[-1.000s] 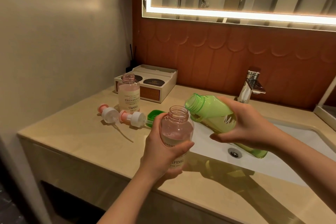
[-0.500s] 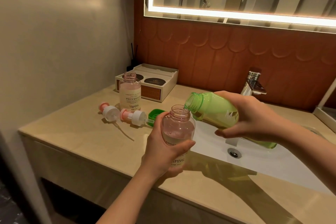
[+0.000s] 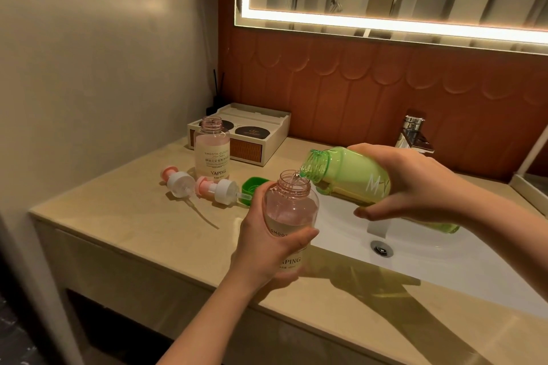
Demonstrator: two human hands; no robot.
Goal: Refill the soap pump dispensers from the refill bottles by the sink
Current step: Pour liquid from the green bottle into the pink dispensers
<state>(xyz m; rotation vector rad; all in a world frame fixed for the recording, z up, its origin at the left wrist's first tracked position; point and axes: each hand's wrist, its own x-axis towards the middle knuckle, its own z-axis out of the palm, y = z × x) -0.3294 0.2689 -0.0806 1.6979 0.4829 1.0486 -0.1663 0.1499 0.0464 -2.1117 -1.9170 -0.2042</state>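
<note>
My left hand [image 3: 267, 246] grips an uncapped clear pink dispenser bottle [image 3: 292, 204] upright over the counter's front edge by the sink. My right hand [image 3: 412, 187] holds a green refill bottle [image 3: 347, 175] tipped nearly level, its mouth just over the dispenser's neck. A thin clear stream runs from it into the dispenser. A second open dispenser bottle [image 3: 212, 151] stands further back on the counter. Two pink-and-white pump heads [image 3: 178, 182] [image 3: 219, 188] lie beside it, next to the green cap [image 3: 252, 187].
A beige counter [image 3: 133, 216] holds a white sink basin [image 3: 430, 261] with a chrome tap [image 3: 413, 135] behind my right hand. A cream amenity box [image 3: 252, 133] sits against the brown tiled wall. A lit mirror hangs above. The wall closes the left side.
The green bottle has tipped further down and its mouth has come over the dispenser's neck. Liquid now flows into the dispenser. My left hand has stayed put.
</note>
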